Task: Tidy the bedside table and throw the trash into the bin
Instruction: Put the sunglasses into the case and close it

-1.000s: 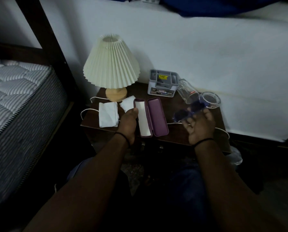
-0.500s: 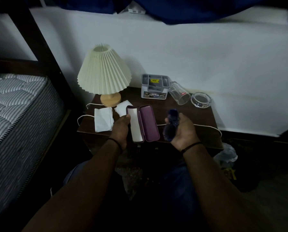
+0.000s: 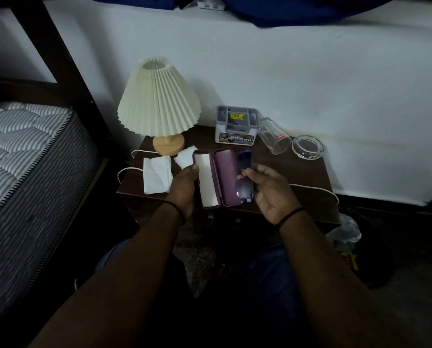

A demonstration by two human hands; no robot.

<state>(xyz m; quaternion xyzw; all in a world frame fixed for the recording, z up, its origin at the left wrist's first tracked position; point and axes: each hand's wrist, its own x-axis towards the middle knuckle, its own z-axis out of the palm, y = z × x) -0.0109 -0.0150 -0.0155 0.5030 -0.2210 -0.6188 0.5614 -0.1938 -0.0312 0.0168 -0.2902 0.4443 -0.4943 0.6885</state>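
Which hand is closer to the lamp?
Left. The left hand holds the glasses case just below the lamp; the right hand is farther right, pinching the sunglasses.

— What are you seeing on your dark wooden bedside table (image 3: 298,172)?
— Your open purple glasses case (image 3: 215,177) is lying at the front edge, white lining showing. Your folded blue-tinted sunglasses (image 3: 245,182) are hovering just beside it. Two crumpled white tissues (image 3: 157,177) are lying left.

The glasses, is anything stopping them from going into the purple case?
Nothing visible is. The right hand holds the glasses right beside the open case, whose purple half lies bare. The left hand holds the case's other side, clear of that half.
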